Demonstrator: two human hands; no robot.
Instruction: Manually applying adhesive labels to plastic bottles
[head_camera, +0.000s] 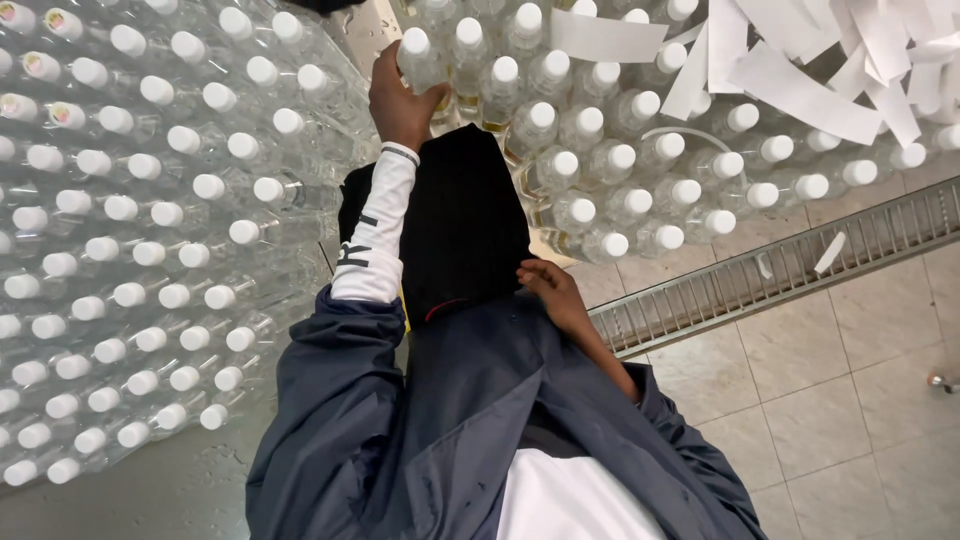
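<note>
Hands at work among capped clear bottles, black cloth between them.

Nearest, we note the right hand (552, 292) with fingers curled, pinching the edge of the black cloth (465, 215). Beyond it, our left hand (400, 100) is closed around one clear bottle (420, 58) in the group ahead. More white-capped bottles (120, 250) fill the left side; paper strips (800, 60) lie farthest right, above a floor grate (780, 265).
</note>
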